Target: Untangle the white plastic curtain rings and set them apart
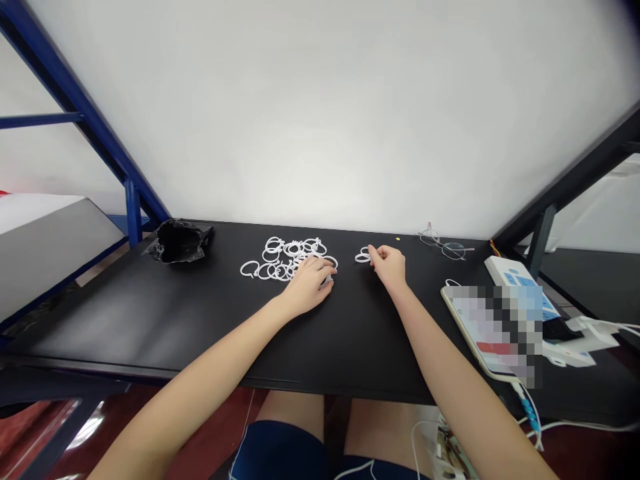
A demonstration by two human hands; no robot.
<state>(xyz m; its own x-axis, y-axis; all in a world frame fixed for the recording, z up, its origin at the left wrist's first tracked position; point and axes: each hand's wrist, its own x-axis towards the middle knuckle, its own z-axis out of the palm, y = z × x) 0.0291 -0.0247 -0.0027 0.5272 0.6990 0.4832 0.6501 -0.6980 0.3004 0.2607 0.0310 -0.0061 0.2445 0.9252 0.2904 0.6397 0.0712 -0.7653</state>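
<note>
A pile of several white plastic rings (285, 257) lies on the black table (200, 320) near the back wall. My left hand (310, 283) rests on the right edge of this pile, fingers curled over some rings. My right hand (389, 265) is to the right, its fingers pinched on a small cluster of white rings (363, 256) lying apart from the pile.
A crumpled black bag (177, 241) sits at the back left. A pair of glasses (445, 245) lies at the back right. A phone (487, 330), a white box (520, 280) and cables (595, 327) occupy the right end. Blue frame struts (133, 213) stand at left.
</note>
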